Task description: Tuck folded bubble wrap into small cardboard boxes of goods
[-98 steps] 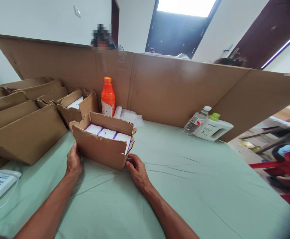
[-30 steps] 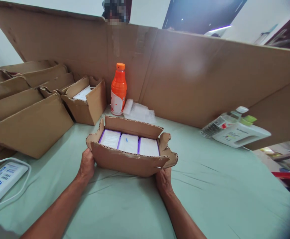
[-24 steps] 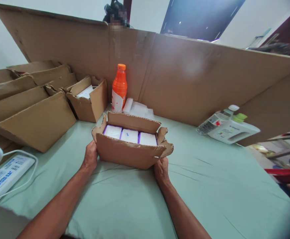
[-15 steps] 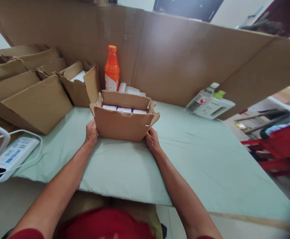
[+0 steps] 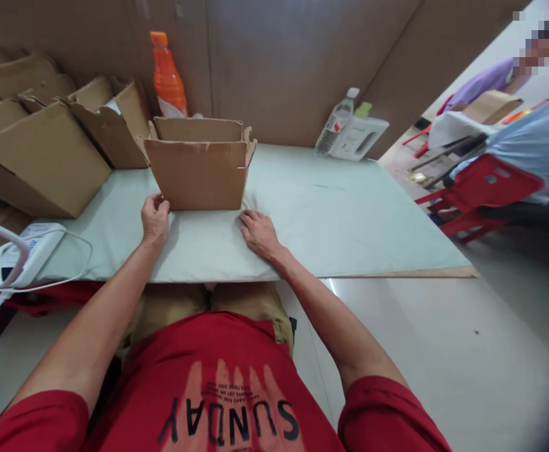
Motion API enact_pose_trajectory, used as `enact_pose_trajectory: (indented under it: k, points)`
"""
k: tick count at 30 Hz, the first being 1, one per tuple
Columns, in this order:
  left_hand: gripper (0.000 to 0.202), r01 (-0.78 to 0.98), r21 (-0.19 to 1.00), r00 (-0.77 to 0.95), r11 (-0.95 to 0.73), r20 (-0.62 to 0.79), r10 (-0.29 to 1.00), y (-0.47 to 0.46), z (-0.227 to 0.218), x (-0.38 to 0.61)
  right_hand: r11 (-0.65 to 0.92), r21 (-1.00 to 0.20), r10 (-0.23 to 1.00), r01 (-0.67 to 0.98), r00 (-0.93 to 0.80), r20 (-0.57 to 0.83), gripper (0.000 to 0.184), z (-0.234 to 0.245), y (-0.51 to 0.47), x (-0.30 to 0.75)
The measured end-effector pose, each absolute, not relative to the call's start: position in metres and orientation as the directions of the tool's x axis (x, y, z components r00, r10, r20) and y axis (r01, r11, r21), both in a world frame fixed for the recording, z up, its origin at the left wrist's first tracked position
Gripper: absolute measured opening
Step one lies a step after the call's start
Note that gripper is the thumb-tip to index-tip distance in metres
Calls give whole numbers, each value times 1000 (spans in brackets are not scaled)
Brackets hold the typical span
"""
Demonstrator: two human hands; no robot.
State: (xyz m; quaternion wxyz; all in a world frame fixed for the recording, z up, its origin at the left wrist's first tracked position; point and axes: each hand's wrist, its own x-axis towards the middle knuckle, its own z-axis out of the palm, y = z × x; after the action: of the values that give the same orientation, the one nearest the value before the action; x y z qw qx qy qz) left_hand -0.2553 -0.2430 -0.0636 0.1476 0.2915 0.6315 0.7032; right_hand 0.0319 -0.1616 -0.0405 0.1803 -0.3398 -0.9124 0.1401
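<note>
An open-topped cardboard box [image 5: 199, 176] with ragged upper edges stands upright on the pale green tabletop cover in front of me. Its contents are hidden behind the front wall from this angle. Beside its lower left corner is my left hand [image 5: 155, 216], fingers loosely bent, the fingertips very close to the cardboard or just touching it. My right hand [image 5: 258, 233] rests palm down on the cover, a little in front of the lower right corner, with its fingers stretched out and nothing held.
Several more cardboard boxes [image 5: 43, 157] crowd the left side. An orange bottle [image 5: 168, 75] stands behind the box; a clear bottle [image 5: 335, 122] and a white jug [image 5: 359, 139] lean at the back right. A power strip [image 5: 43, 248] with white cable lies left. Red chairs [image 5: 500, 182] stand beyond.
Both hands have come off the box sides, where they gripped it, and moved down towards me. The box now hides its white contents. My view has tilted downward and turned right.
</note>
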Motion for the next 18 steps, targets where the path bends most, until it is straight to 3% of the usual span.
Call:
enact_pose_trajectory:
  k: [5, 18]
  points:
    - [41, 251, 967, -815, -41, 234, 529, -266, -62, -242, 760, -260, 649, 596, -724, 236, 38, -38, -177, 40]
    - [29, 388, 916, -773, 100, 265, 576, -280, -45, -228, 762, -194, 647, 618, -731, 215, 36, -32, -187, 52]
